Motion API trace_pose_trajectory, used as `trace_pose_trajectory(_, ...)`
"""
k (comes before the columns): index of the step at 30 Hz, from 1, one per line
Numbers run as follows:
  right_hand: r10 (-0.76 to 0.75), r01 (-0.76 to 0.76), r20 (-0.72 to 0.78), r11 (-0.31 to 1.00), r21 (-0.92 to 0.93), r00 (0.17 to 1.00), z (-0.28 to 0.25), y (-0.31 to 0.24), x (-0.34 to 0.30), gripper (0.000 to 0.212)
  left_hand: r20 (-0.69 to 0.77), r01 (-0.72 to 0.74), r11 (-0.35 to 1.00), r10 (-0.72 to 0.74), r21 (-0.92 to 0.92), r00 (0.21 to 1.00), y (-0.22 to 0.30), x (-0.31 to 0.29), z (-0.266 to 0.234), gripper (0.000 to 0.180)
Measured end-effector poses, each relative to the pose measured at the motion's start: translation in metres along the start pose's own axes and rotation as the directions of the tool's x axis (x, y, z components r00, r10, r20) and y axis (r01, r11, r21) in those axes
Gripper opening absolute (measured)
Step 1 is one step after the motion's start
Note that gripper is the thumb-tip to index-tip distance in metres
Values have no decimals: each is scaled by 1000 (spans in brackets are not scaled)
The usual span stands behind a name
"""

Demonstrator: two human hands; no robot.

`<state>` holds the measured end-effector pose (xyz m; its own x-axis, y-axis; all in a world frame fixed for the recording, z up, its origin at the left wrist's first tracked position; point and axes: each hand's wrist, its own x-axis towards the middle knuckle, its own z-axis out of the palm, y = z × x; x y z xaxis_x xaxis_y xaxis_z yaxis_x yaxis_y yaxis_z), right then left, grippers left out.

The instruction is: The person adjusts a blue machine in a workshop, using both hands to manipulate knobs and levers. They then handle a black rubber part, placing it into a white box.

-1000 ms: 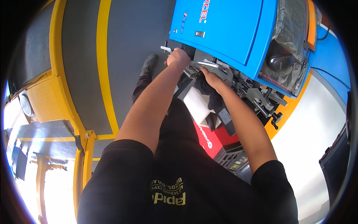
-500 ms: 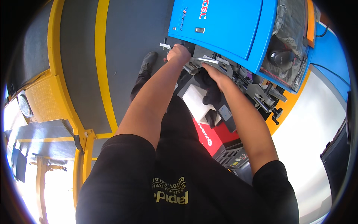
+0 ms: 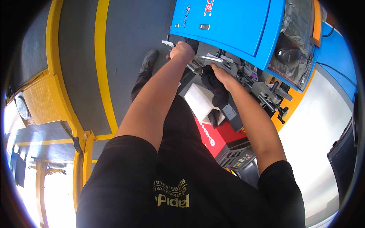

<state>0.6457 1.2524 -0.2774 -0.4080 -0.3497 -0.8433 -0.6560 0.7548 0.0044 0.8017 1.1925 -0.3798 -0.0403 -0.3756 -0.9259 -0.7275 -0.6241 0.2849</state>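
My left hand [image 3: 183,52] is closed around one end of a metal clamp [image 3: 211,58] with silver bars and black knobs, which looks like a wheel clamp. It is below the front edge of the blue cabinet [image 3: 228,32]. Farther right, my right hand [image 3: 220,73] is bent at the clamp's other side, beside a dark, bunched cloth-like thing [image 3: 214,85]. Its fingers are mostly hidden, so what they grip cannot be made out. More metal clamps [image 3: 268,95] with black handles sit right of my right hand.
Under my arms stand a white box-like piece [image 3: 197,100] and a red machine [image 3: 213,135] with a button panel. A dark computer mouse [image 3: 288,55] lies on the cabinet's plastic-covered shelf. Yellow lines [image 3: 100,68] cross the grey floor at left, beside a yellow metal frame [image 3: 57,89].
My view has shifted slightly. Both hands keep nearly the same places at the clamp, and the dark cloth-like thing sits a little farther right and shows more of itself.
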Motion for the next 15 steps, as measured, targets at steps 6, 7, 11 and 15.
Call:
trace_pose_trajectory(6,-269,157,-17,611,-776,963,16,-23,-29,76,0,-6,1000,6,11,1000,1,2,-1,60)
trace_pose_trajectory(7,-343,255,69,535,-806,937,20,-26,-31,75,3,-12,999,12,41,1000,2,2,-1,59)
trace_pose_trajectory(11,-223,207,59,735,-646,973,24,-15,-15,88,-16,-19,992,22,122,1000,4,4,1,63)
trace_pose_trajectory(15,204,-252,195,931,265,959,4,12,13,81,15,-27,991,26,128,1000,3,4,0,64)
